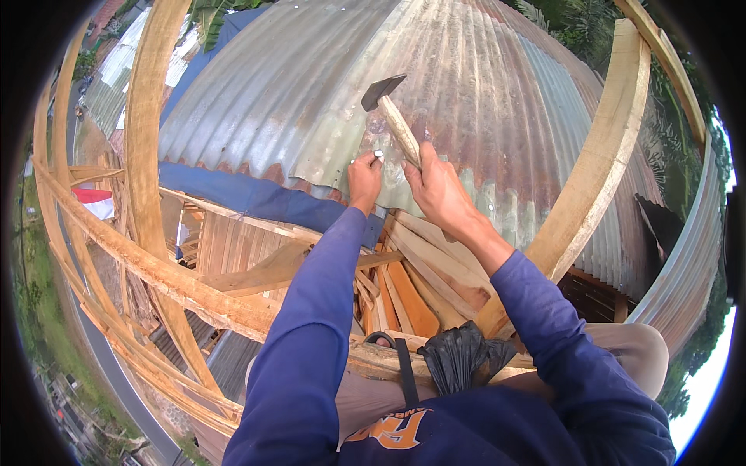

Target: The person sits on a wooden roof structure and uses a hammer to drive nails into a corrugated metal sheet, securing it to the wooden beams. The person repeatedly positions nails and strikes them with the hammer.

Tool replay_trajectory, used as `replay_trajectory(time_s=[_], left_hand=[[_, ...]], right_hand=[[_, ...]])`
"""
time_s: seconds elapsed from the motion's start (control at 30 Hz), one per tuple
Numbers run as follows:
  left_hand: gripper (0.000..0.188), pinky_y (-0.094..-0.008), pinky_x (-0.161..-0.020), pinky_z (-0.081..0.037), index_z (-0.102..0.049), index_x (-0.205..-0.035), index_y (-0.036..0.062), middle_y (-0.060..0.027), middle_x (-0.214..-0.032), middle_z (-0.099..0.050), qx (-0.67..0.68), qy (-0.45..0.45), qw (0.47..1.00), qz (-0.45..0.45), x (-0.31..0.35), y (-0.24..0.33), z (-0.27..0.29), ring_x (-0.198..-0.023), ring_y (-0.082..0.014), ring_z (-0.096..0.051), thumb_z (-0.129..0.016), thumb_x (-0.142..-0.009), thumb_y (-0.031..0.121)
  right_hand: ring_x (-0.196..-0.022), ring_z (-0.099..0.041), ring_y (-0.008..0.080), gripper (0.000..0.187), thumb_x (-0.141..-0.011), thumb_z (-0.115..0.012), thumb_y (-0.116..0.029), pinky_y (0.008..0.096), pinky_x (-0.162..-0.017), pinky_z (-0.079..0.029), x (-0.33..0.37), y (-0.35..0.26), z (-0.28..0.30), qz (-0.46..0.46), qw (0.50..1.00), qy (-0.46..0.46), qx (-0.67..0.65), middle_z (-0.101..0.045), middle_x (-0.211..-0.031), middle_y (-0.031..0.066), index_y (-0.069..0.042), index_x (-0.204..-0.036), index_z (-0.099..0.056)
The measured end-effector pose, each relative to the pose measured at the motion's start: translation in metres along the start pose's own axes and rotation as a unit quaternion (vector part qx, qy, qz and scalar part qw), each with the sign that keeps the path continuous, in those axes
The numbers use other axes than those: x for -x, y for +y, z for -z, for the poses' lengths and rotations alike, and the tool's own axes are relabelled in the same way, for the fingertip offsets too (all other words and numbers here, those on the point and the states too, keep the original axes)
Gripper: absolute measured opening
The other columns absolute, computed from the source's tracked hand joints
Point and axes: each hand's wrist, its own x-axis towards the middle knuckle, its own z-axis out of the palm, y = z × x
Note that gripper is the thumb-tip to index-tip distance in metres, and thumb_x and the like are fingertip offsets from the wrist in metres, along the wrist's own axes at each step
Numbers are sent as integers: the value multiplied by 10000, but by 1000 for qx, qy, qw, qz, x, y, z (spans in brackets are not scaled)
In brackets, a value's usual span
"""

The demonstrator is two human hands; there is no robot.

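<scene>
My right hand (pixel 444 190) is wrapped round the wooden handle of a hammer (pixel 400 130). Its dark metal head is raised over a rusty corrugated metal sheet (pixel 458 85). Just left of it, my left hand (pixel 363 180) is closed in a pinch near the sheet's lower edge. A nail with a pale round head (pixel 379 154) pokes up from between the thumb and fingers; its shank is hidden. The hammer head is apart from the nail, above and slightly beyond it.
Timber posts (pixel 144 116) and a curved-looking beam (pixel 598 155) rise on both sides. Blue tarpaulin (pixel 241 190) lies under the sheet's edge. Below are stacked planks (pixel 412 299), a black plastic bag (pixel 458 357) by my lap, and a long drop to a road (pixel 116 388) at left.
</scene>
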Motion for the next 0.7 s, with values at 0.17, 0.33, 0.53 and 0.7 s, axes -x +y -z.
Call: replay_trajectory(time_s=[0.17, 0.33, 0.53, 0.7], left_hand=[[207, -396, -756, -493, -665, -970, -48, -268, -948, -655, 55, -14, 998, 16, 1, -6, 6, -879, -416, -643, -644, -821, 93], [257, -361, -779, -497, -671, -1015, -52, -269, -950, -672, 47, -21, 998, 43, -1, -8, 2, -886, -364, -677, -614, -796, 70], [284, -359, -801, -501, -693, -1041, -21, -254, -973, -679, 44, -10, 998, 34, 3, -4, 12, -895, -330, -686, -555, -796, 26], [299, -345, -817, -499, -700, -1045, -10, -239, -993, -685, 29, -8, 999, 41, 1, 5, 11, -911, -309, -687, -525, -803, 4]], right_hand=[[-651, -577, 491, 259, -960, -517, -175, 526, -604, -440, -5, 2, 5, -1, 1000, 2, -2, -581, -702, 313, 61, -952, -411], [-685, -598, 486, 251, -961, -509, -171, 527, -631, -448, 6, 42, -29, -40, 998, -38, 12, -592, -723, 320, 61, -958, -414], [-683, -595, 500, 260, -964, -502, -184, 528, -632, -449, 7, 18, -29, -47, 998, -24, -26, -595, -720, 324, 65, -982, -427], [-645, -590, 493, 252, -969, -506, -189, 523, -600, -436, 12, 32, -39, -54, 997, 17, -60, -586, -695, 314, 47, -950, -420]])
